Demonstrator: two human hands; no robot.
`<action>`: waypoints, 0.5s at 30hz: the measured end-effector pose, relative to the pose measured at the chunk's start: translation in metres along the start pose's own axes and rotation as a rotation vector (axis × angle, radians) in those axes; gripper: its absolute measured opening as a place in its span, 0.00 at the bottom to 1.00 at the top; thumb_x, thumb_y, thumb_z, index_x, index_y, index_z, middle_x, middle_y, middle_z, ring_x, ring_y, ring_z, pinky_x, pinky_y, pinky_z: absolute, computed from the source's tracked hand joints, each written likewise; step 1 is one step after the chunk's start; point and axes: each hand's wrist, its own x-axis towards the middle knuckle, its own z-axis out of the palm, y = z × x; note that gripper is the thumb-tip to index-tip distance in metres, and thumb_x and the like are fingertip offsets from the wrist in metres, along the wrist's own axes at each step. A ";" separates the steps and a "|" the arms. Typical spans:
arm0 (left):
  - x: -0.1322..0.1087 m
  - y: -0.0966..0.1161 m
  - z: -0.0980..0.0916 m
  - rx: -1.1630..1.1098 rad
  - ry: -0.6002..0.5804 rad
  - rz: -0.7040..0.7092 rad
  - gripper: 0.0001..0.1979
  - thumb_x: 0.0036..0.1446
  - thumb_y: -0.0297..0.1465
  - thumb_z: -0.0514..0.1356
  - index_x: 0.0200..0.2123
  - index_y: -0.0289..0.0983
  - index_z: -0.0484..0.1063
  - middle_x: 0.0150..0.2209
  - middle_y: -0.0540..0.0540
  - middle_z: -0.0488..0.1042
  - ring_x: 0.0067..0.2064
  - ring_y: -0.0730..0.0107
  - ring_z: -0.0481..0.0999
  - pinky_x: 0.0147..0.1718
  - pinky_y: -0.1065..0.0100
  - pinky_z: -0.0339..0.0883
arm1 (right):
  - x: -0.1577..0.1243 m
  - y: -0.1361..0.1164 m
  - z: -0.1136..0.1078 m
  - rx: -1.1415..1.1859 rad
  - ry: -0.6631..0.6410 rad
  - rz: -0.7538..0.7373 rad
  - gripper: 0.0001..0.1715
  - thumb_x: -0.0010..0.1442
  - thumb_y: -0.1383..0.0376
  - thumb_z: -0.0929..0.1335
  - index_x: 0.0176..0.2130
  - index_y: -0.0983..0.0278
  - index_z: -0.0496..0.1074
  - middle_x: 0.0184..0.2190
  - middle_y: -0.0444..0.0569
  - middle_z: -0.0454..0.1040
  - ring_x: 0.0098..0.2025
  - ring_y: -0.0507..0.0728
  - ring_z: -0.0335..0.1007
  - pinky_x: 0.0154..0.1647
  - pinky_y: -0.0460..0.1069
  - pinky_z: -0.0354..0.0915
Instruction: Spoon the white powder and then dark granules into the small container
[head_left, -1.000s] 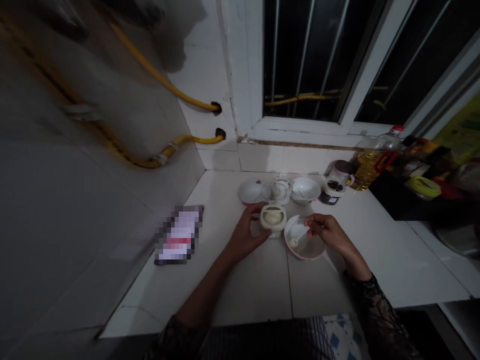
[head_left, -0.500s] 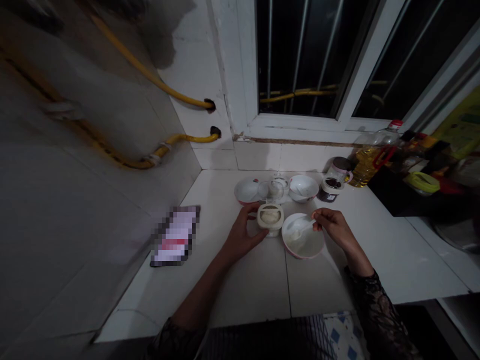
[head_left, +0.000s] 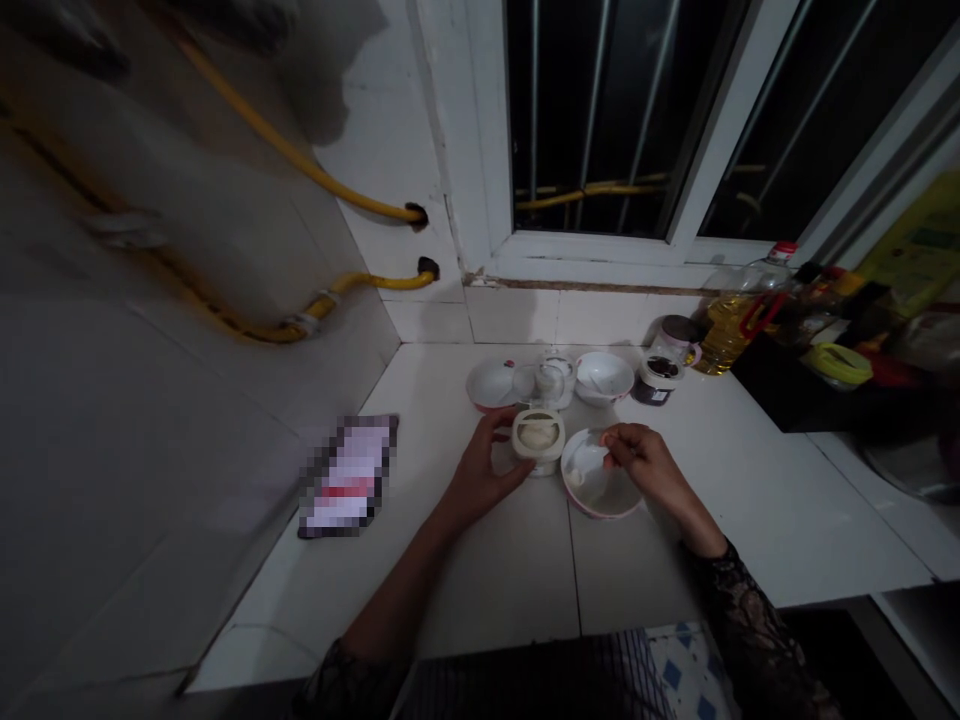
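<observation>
Since half a second ago, the right hand (head_left: 643, 462) has shifted leftward over the front bowl (head_left: 611, 496), bringing the end of the white spoon (head_left: 576, 478) nearer that bowl's left side. Its fingertips pinch the spoon's handle, while the left hand (head_left: 480, 470) keeps thumb and fingers around the white jar (head_left: 538, 436), which stands upright just beside the bowl. Both vessels rest on a white tiled counter (head_left: 495, 580) crossed by a dark seam. Behind them, a left rear bowl (head_left: 491, 382), a clear container (head_left: 556, 378) and a right rear bowl (head_left: 611, 378) line up close together; farther right come a small dark jar (head_left: 657, 382), a brown-lidded jar (head_left: 681, 335) with a pink handle, and an oil bottle (head_left: 720, 335) with a red cap. Toward the right edge, a black box (head_left: 780, 395) sits among bottles and a yellow-lidded container (head_left: 840, 365). At the left lies a flat object (head_left: 349, 480), blurred out. Pale tiles cover the walls, yellow piping (head_left: 300, 170) enters two holes, and a white-framed window (head_left: 499, 170) with bars looks onto darkness; the light is dim.
</observation>
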 end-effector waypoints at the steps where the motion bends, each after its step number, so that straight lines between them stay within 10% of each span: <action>1: 0.000 0.000 0.000 0.001 -0.001 0.000 0.29 0.52 0.34 0.66 0.55 0.42 0.61 0.56 0.39 0.69 0.56 0.54 0.72 0.49 0.55 0.70 | 0.000 0.001 -0.002 0.069 0.002 0.044 0.15 0.58 0.54 0.65 0.28 0.61 0.71 0.18 0.45 0.74 0.23 0.54 0.67 0.31 0.50 0.65; 15: 0.000 0.001 0.001 0.019 -0.001 0.000 0.29 0.52 0.34 0.66 0.56 0.42 0.60 0.55 0.41 0.70 0.55 0.55 0.72 0.48 0.55 0.70 | 0.006 0.015 -0.023 0.415 0.121 0.233 0.16 0.45 0.53 0.73 0.26 0.63 0.73 0.17 0.46 0.74 0.20 0.53 0.65 0.26 0.49 0.63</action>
